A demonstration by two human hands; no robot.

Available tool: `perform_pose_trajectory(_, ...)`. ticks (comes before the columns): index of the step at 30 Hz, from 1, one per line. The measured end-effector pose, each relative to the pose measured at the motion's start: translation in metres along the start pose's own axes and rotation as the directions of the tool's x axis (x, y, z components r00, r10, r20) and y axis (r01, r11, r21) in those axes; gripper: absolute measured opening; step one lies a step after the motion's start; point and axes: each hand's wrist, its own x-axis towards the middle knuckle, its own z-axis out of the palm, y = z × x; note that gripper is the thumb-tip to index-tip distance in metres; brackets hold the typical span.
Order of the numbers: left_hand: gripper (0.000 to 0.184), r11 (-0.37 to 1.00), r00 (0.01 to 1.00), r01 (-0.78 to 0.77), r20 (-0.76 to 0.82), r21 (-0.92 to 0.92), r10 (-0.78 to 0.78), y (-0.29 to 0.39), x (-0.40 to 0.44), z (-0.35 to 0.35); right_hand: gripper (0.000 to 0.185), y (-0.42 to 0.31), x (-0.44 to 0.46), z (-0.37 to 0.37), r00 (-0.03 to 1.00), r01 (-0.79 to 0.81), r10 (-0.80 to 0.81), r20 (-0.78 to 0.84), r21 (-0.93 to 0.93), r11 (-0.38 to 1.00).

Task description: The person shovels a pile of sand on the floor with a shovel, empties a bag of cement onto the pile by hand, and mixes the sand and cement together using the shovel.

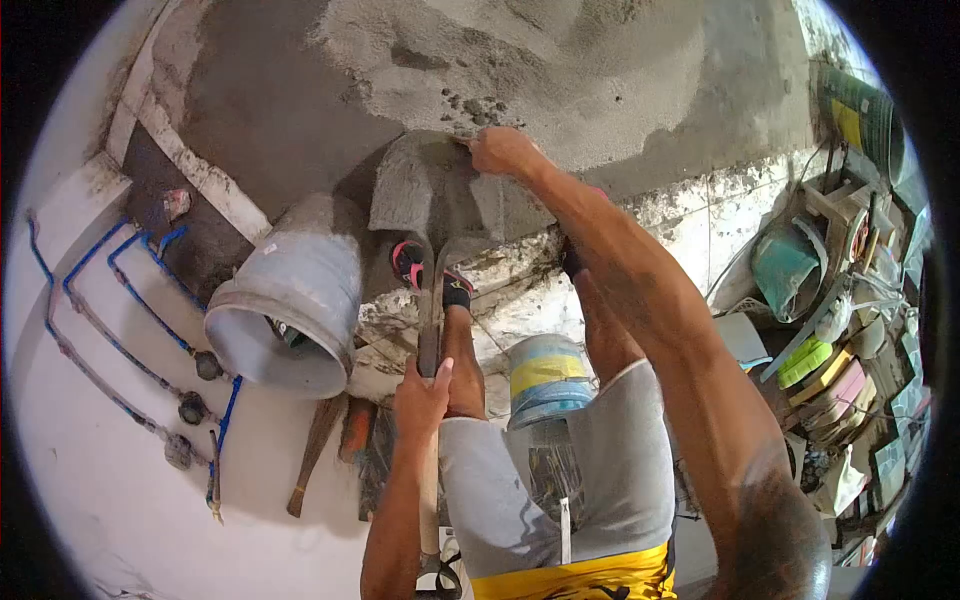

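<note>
My left hand (422, 400) is wrapped round the shaft of a shovel (405, 190), whose handle runs down toward my body. The cement-coated blade rests at the edge of the grey sand-and-cement pile (580, 60). My right hand (505, 152) is closed at the blade's upper right edge. A small tip shows past its fingers, but I cannot make out what they hold. Several dark lumps (475, 105) lie on the pile just beyond this hand.
A grey bucket (285, 290) lies tipped on its side at left, near blue pipes (130, 250) along the white wall. A yellow-banded bucket (548, 375) stands between my legs. At right are a green bucket (785, 270), a dark green container (865, 125) and cluttered tools.
</note>
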Motion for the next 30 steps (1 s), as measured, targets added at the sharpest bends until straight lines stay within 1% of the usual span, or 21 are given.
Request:
perform_pose_trajectory(1, 0.058, 0.995, 0.991, 0.086, 0.109, -0.055, -0.080, 0.002, -0.006, -0.003, 0.039, -0.005, -0.015, -0.010, 0.999, 0.025, -0.024, -0.048, 0.014, 1.000)
perform_pose_trajectory(2, 0.046, 0.984, 0.989, -0.082, 0.110, -0.158, 0.100, -0.032, 0.014, 0.007, 0.041, -0.007, -0.060, -0.006, 0.979, 0.074, -0.053, -0.198, 0.099, 0.992)
perform_pose_trajectory(4, 0.038, 0.924, 0.978, -0.005, 0.190, -0.383, 0.084, -0.005, 0.001, 0.007, 0.044, -0.021, -0.148, -0.008, 0.896, 0.228, -0.102, -0.432, 0.250, 0.941)
perform_pose_trajectory(5, 0.035, 0.874, 0.970, 0.030, 0.226, -0.485, 0.092, 0.008, 0.000, 0.007, 0.035, -0.032, -0.185, -0.018, 0.952, 0.155, -0.051, -0.303, 0.331, 0.931)
perform_pose_trajectory(7, 0.029, 0.884, 0.979, 0.031, 0.193, -0.467, 0.068, 0.014, -0.002, 0.011, 0.032, -0.045, -0.228, -0.022, 0.967, -0.170, 0.231, -0.111, 0.396, 0.902)
perform_pose_trajectory(9, 0.029, 0.895, 0.987, 0.033, 0.153, -0.446, 0.040, 0.023, -0.006, 0.008, 0.031, -0.038, -0.236, -0.015, 0.931, -0.197, 0.319, -0.177, 0.493, 0.848)
perform_pose_trajectory(12, 0.028, 0.913, 0.991, 0.021, 0.132, -0.408, 0.036, 0.019, -0.003, 0.012, 0.031, -0.022, -0.214, -0.004, 0.969, -0.173, 0.230, -0.087, 0.420, 0.891)
perform_pose_trajectory(15, 0.029, 0.950, 0.992, 0.057, 0.127, -0.307, -0.019, 0.021, 0.002, 0.015, 0.027, -0.011, -0.173, 0.016, 0.953, 0.028, 0.105, -0.284, 0.428, 0.903)
perform_pose_trajectory(16, 0.030, 0.964, 0.991, 0.085, 0.122, -0.252, -0.055, 0.022, 0.000, 0.013, 0.024, -0.001, -0.145, 0.031, 0.919, 0.096, 0.050, -0.392, 0.346, 0.933)
perform_pose_trajectory(17, 0.032, 0.975, 0.997, -0.007, 0.068, -0.221, 0.023, 0.020, 0.000, 0.012, 0.023, 0.018, -0.109, 0.049, 0.867, 0.153, -0.008, -0.498, 0.251, 0.956)
perform_pose_trajectory(19, 0.035, 0.965, 0.979, -0.205, -0.035, -0.165, 0.202, 0.021, 0.000, 0.016, 0.027, 0.075, -0.037, 0.092, 0.934, 0.189, -0.174, -0.313, 0.018, 0.982)
perform_pose_trajectory(20, 0.038, 0.955, 0.959, -0.277, -0.095, -0.105, 0.268, 0.002, 0.009, 0.026, 0.027, 0.084, -0.035, 0.091, 0.888, 0.292, -0.280, -0.365, -0.025, 0.956)
perform_pose_trajectory(21, 0.040, 0.963, 0.959, -0.265, -0.118, -0.041, 0.259, 0.004, 0.011, 0.024, 0.024, 0.076, -0.045, 0.067, 0.913, 0.247, -0.218, -0.344, 0.043, 0.968)
perform_pose_trajectory(23, 0.044, 0.974, 0.964, -0.212, -0.144, 0.076, 0.221, 0.009, 0.001, 0.023, 0.020, 0.031, -0.110, 0.005, 0.946, 0.056, 0.049, -0.319, 0.310, 0.949)
perform_pose_trajectory(24, 0.045, 0.995, 0.992, -0.101, -0.075, -0.008, 0.100, 0.018, -0.006, 0.019, 0.020, 0.008, -0.149, -0.009, 0.938, 0.018, 0.117, -0.326, 0.385, 0.923)
perform_pose_trajectory(25, 0.046, 0.996, 1.000, 0.006, -0.002, -0.086, -0.006, 0.033, -0.010, 0.013, 0.018, -0.006, -0.177, 0.003, 0.874, 0.101, 0.109, -0.473, 0.397, 0.912)
perform_pose_trajectory(26, 0.047, 0.981, 0.991, 0.115, 0.082, -0.155, -0.103, 0.043, -0.013, 0.010, 0.016, -0.019, -0.206, 0.004, 0.904, 0.047, 0.096, -0.417, 0.320, 0.946)
perform_pose_trajectory(27, 0.046, 0.998, 1.000, -0.021, -0.022, -0.066, 0.019, 0.039, -0.010, 0.017, 0.020, -0.051, -0.232, -0.019, 0.894, 0.060, 0.092, -0.439, 0.321, 0.945)
perform_pose_trajectory(28, 0.046, 0.989, 0.983, -0.138, -0.113, 0.043, 0.142, 0.025, -0.004, 0.027, 0.024, -0.066, -0.244, -0.018, 0.911, -0.113, 0.225, -0.345, 0.317, 0.942)
perform_pose_trajectory(29, 0.045, 0.957, 0.945, -0.237, -0.187, 0.166, 0.267, 0.014, -0.004, 0.031, 0.024, -0.078, -0.247, -0.016, 0.887, -0.135, 0.238, -0.397, 0.270, 0.953)
perform_pose_trajectory(30, 0.043, 0.951, 0.948, -0.195, -0.202, 0.240, 0.246, 0.029, -0.013, 0.027, 0.025, -0.086, -0.244, -0.014, 0.891, -0.163, 0.239, -0.385, 0.220, 0.962)
